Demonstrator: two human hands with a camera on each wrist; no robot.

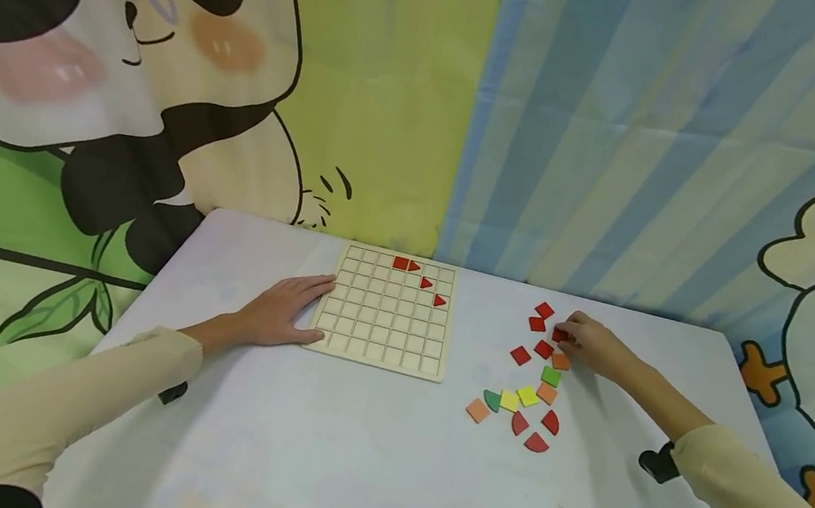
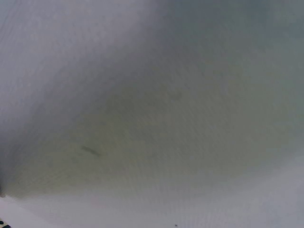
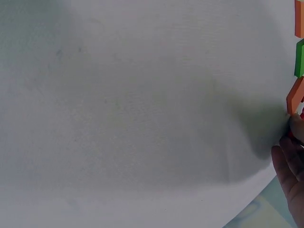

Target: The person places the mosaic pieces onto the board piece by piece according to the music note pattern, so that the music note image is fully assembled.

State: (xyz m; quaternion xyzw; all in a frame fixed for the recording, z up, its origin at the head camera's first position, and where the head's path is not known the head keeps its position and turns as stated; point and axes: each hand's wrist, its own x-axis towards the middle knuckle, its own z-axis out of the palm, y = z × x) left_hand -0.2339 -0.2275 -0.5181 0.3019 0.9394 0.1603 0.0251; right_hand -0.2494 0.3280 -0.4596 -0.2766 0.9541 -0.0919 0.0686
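Note:
A pale wooden grid board (image 1: pixel 380 313) lies on the white table. Near its top right are a red square tile (image 1: pixel 400 263) and several red triangle tiles (image 1: pixel 426 283). My left hand (image 1: pixel 283 311), fingers spread, rests at the board's left edge. On the right, my right hand (image 1: pixel 591 342) pinches a red square tile (image 1: pixel 559 335) between thumb and fingertips; the fingers partly hide it. Beside that hand lie more red square tiles (image 1: pixel 543 349) and an orange square tile (image 1: pixel 560 361). The right wrist view catches only the hand's edge by an orange tile (image 3: pixel 295 97).
Nearer me lie a green square tile (image 1: pixel 550 376), yellow square tiles (image 1: pixel 509 400), a green quarter-circle tile (image 1: pixel 492 400) and red quarter-circle tiles (image 1: pixel 537 443). A printed cloth backdrop (image 1: pixel 397 77) stands along the table's far edge. The left wrist view shows mostly the white tabletop (image 2: pixel 152 209).

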